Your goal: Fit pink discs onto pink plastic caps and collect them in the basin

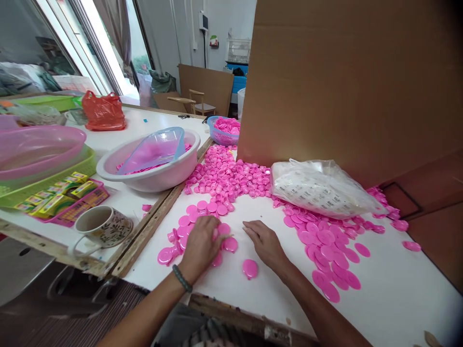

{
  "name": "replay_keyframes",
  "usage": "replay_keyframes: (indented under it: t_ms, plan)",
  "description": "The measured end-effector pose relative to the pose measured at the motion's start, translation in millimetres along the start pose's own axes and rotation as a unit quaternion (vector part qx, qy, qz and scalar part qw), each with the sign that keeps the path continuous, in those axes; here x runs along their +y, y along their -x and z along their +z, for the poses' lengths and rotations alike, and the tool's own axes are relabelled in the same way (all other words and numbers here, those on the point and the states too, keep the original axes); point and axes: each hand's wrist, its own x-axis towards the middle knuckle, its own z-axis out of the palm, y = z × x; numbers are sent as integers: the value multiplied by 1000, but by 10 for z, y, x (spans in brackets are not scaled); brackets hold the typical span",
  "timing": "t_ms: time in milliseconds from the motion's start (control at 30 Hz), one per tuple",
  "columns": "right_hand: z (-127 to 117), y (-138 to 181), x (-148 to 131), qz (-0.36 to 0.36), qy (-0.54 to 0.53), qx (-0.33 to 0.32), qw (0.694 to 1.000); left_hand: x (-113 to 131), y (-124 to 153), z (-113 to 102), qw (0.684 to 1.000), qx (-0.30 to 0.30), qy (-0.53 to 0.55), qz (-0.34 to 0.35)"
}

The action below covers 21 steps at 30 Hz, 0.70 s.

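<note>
My left hand lies palm down on a cluster of flat pink plastic discs on the white table, fingers curled over them; a dark bracelet is on that wrist. My right hand rests flat beside it, fingers stretched toward the left hand, holding nothing. One pink disc lies alone between my wrists. A heap of small pink caps spreads behind my hands. More flat discs lie to the right.
A clear bag of white pieces sits against a tall cardboard wall. At left are a white basin with a blue scoop, a mug, a pink tray of packets, a blue basket and a red bag.
</note>
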Motion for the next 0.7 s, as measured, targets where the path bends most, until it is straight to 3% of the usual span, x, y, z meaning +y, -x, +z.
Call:
replay_keyframes:
  t_ms: [100,233,333,433,500,600,700]
  plan:
    - [168,-391,-130,-77,120,-34,989,-412,-194,-66,997,32,-65,12]
    - [377,-623,-254,-117,223,-104,962,-760,-322,25,994,-47,-100,-16]
    - [443,-643,-289,-125,235,-113,957,-809,-249,102,995,-52,-80,-24]
    - [456,-672,-373,-125,221,-123,959,-718,-161,44,998,-5,-50,-38]
    - [475,-680,-492,-132,198,-119,964,-631,-174,-144,998,52,-14,-37]
    - [539,-617,-694,-157,153,-98,971,-601,-387,-651,984,177,13,-27]
    - [605,-464,-782,-194,107,-64,973,-851,-801,-1228,951,284,-63,-104]
